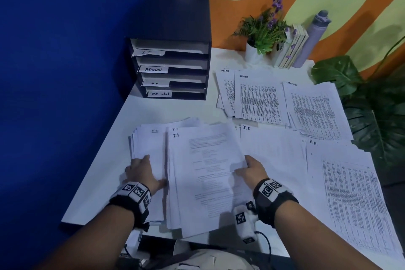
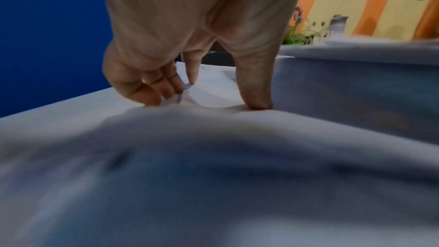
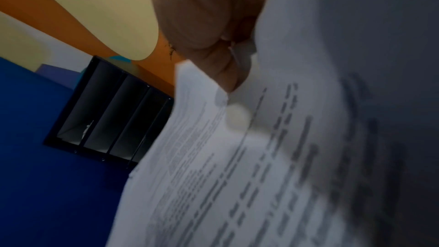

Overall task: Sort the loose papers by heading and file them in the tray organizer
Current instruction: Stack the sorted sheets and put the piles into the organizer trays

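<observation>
sorting mostly done: admin pile [image 1: 258,98] and task list pile [image 1: 315,109] right of organizer [image 1: 171,68], hr pile [image 1: 350,193] nearer the body, i.t. sheets [image 1: 203,177] in front of organizer. trays look empty, filing all left. left hand [image 1: 142,171] fingertips bent, pressing left i.t. stack [image 1: 149,147]. right hand [image 1: 254,169] pinching i.t. sheets' right edge. sheets overhang near desk edge; bare desk in front of organizer.
</observation>
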Motion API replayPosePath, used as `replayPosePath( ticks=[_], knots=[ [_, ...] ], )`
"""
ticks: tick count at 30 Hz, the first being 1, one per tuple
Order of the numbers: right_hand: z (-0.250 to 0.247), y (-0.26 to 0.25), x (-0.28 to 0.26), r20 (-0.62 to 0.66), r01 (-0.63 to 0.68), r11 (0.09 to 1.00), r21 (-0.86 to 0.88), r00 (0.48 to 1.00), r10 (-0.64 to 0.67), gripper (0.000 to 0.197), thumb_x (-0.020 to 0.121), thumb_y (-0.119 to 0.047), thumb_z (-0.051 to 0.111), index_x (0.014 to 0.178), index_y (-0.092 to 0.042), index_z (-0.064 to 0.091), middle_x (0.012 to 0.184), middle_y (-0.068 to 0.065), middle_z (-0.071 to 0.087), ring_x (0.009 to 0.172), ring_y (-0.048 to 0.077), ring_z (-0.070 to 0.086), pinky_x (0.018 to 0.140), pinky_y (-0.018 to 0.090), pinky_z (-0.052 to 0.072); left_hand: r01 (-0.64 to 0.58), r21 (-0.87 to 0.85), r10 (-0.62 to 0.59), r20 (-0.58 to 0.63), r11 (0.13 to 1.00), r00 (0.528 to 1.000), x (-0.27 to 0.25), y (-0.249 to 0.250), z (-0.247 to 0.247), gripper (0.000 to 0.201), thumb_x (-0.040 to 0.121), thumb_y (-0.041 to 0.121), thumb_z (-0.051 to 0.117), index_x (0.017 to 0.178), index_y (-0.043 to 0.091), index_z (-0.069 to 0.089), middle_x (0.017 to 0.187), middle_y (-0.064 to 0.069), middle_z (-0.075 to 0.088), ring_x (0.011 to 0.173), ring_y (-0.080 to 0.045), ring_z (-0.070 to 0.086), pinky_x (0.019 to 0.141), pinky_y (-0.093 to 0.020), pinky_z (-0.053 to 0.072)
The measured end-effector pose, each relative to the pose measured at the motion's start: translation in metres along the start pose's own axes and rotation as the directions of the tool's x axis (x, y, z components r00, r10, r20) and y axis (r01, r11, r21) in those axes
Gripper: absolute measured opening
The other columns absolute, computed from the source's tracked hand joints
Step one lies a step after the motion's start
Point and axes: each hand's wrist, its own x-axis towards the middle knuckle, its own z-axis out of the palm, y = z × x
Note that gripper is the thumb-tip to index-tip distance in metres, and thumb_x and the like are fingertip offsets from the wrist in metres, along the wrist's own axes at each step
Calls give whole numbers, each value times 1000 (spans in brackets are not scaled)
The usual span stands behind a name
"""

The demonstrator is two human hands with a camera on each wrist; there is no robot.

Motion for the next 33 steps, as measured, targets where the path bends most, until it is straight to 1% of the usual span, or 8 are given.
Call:
replayPosePath(
  ticks=[4, 8, 12, 15, 23, 28, 31, 33],
  knots=[
    [11, -10, -7, 86, -67, 991, 117, 995, 57, 17, 86, -6, 68, 102, -5, 61, 102, 20, 67, 92, 29, 65, 90, 40, 51, -145, 35, 144, 26, 989, 989, -6, 0, 11, 103, 68, 43, 78, 152, 28, 21, 149, -4, 30, 134, -27, 34, 108, -42, 38],
    [18, -8, -6, 101, -43, 998, -56, 994, 49, 57, 90, -19, 67, 139, 0, 44, 136, 13, 53, 124, 30, 53, 107, 38, 41, -22, -140, 33, 80, 990, 996, -9, 10, 15, 114, 66, 27, 85, 154, 19, 12, 145, -13, 27, 128, -28, 42, 102, -32, 41],
    [10, -7, -3, -4, 21, 998, -65, 1000, -21, 17, 88, -7, 65, 105, -5, 63, 94, 8, 67, 89, 26, 65, 72, 27, 49, -14, -286, 36, 73, 958, 997, -10, 10, 14, 82, 76, 22, 76, 144, 17, 31, 141, -11, 43, 118, -29, 54, 100, -33, 47],
    [2, -5, -4, -9, 31, 999, 20, 999, -31, 9, 90, -10, 65, 98, -8, 63, 92, 6, 69, 84, 24, 65, 69, 28, 52, -7, -394, 49, 99, 919, 994, -11, 9, 14, 53, 98, 26, 53, 146, 10, 39, 143, -11, 50, 126, -29, 50, 105, -34, 41],
    [3, -3, 2, 13, 11, 974, 226, 1000, -15, 12, 93, -9, 61, 100, -14, 69, 101, 9, 74, 99, 32, 68, 94, 48, 52, -58, -808, 174, 56, 587, 983, -26, 16, -6, 49, 94, 53, 52, 134, 25, 55, 128, 11, 62, 119, -13, 57, 107, -39, 42],
    [2, -6, 2, 17, 64, 963, 261, 997, -71, 48, 89, -6, 64, 130, -24, 48, 121, 5, 62, 109, 22, 61, 101, 44, 46, -42, -904, 212, 54, 425, 976, -28, 20, -9, 27, 96, 14, 60, 111, 37, 63, 110, 11, 72, 105, -13, 67, 91, -32, 51],
    [0, -5, 6, 42, 35, 947, 319, 998, -51, 46, 91, -12, 64, 134, -16, 46, 122, 4, 62, 111, 22, 61, 100, 40, 47, 73, -952, 276, 160, 298, 948, -32, 26, -11, 22, 99, 35, 54, 120, 38, 62, 124, 8, 68, 117, -20, 62, 106, -50, 43],
    [-4, -7, 7, -13, 59, 969, 239, 998, -58, 32, 92, -13, 61, 124, -12, 55, 121, 6, 64, 114, 26, 60, 98, 37, 47, 55, -926, 290, 172, 374, 941, -32, 37, -12, 33, 97, 54, 46, 125, 40, 56, 135, 17, 54, 129, -12, 48, 115, -44, 30]
  ],
)
